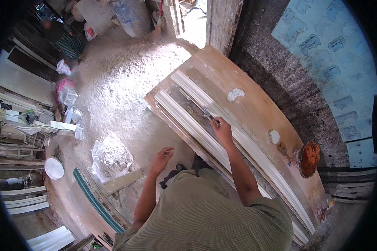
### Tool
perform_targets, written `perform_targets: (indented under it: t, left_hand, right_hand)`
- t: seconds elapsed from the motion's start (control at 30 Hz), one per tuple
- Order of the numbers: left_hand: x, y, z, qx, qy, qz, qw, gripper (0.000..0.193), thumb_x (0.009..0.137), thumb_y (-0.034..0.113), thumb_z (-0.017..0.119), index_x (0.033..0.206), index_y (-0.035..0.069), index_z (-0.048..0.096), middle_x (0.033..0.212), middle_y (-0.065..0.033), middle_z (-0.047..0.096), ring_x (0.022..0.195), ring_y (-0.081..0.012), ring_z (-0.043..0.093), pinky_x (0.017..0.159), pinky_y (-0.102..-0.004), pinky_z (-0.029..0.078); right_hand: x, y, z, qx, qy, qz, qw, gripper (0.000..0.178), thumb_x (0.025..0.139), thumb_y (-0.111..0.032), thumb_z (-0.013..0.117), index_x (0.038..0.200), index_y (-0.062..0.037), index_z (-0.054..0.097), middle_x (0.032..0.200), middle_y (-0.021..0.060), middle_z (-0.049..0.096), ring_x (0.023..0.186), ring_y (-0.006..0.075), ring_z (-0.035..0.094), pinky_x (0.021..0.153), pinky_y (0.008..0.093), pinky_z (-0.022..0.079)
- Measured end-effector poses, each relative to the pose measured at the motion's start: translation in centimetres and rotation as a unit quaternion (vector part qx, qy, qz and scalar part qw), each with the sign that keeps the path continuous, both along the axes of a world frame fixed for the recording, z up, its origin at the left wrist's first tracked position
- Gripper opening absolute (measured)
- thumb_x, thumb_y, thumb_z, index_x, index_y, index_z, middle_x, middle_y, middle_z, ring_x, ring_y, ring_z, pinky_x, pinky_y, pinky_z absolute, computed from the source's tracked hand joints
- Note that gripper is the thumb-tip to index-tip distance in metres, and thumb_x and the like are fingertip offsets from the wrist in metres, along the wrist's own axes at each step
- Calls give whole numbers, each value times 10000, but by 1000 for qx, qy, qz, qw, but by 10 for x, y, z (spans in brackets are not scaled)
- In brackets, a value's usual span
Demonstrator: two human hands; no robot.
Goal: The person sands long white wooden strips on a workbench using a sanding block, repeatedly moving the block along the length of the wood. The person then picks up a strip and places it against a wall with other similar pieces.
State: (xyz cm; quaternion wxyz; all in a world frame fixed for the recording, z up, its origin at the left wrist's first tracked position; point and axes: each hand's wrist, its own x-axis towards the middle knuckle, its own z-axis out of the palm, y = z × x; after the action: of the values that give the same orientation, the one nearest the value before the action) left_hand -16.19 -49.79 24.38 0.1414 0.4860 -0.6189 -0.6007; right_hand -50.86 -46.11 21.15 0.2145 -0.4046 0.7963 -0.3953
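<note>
My right hand (222,129) is closed around a small hand tool (207,113) with a greyish tip; whether it is a brush or a scraper I cannot tell. It is over the bench, between two long white moulded strips, the near one (188,123) and the far one (205,98). These lie side by side along a brown wooden worktable (255,96). My left hand (165,155) hangs off the table's near side, empty, with its fingers loosely apart.
White lumps (236,94) and a bowl with orange-brown insides (310,159) are on the table's far side. Left on the floor are a plastic sheet with pale rubble (113,157), a board (122,181) and a white bucket (54,168). Another person (65,39) is at the back left.
</note>
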Motion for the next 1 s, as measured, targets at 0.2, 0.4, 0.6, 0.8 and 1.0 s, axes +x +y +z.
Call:
perform_targets:
  t: [0.2, 0.4, 0.6, 0.8, 1.0]
  left_hand:
    - [-19, -22, 6, 45, 17, -30, 998, 337, 1010, 219, 618, 1309, 65, 615, 1254, -81, 656, 1125, -190, 612, 986, -350, 486]
    - [-40, -54, 2, 90, 33, -107, 990, 350, 1015, 230, 616, 1326, 70, 608, 1244, -96, 658, 1140, -211, 618, 1010, -358, 487]
    - [-60, -113, 9, 61, 40, -172, 982, 346, 1009, 204, 627, 1321, 60, 598, 1082, -55, 665, 970, -140, 618, 921, -320, 517]
    - [-55, -195, 15, 9, 88, -182, 979, 341, 1009, 201, 619, 1318, 57, 606, 1189, -72, 670, 1103, -156, 609, 963, -332, 499]
    - [-44, -237, 11, 19, 110, -147, 983, 340, 1019, 266, 604, 1268, 39, 650, 1231, -59, 667, 1161, -162, 588, 1023, -344, 455]
  right_hand:
    - [-12, 39, 1, 21, -33, 1, 999, 341, 857, -266, 757, 1138, -79, 704, 1025, 138, 735, 914, 277, 716, 812, 369, 551]
    - [-23, 25, 7, 54, -24, -12, 998, 344, 858, -269, 754, 1147, -88, 713, 1029, 135, 746, 892, 255, 716, 819, 356, 548]
    - [-6, -17, 15, 42, -61, -36, 997, 348, 864, -250, 755, 1164, -84, 697, 1017, 124, 745, 875, 251, 708, 812, 356, 548]
    - [15, -97, 38, 0, 5, -35, 999, 297, 889, -219, 712, 1169, -123, 695, 1123, 128, 703, 988, 285, 691, 863, 382, 532]
    - [26, -182, 51, -70, 1, 8, 997, 338, 889, -197, 716, 1210, -97, 677, 1133, 132, 702, 965, 269, 683, 873, 384, 528]
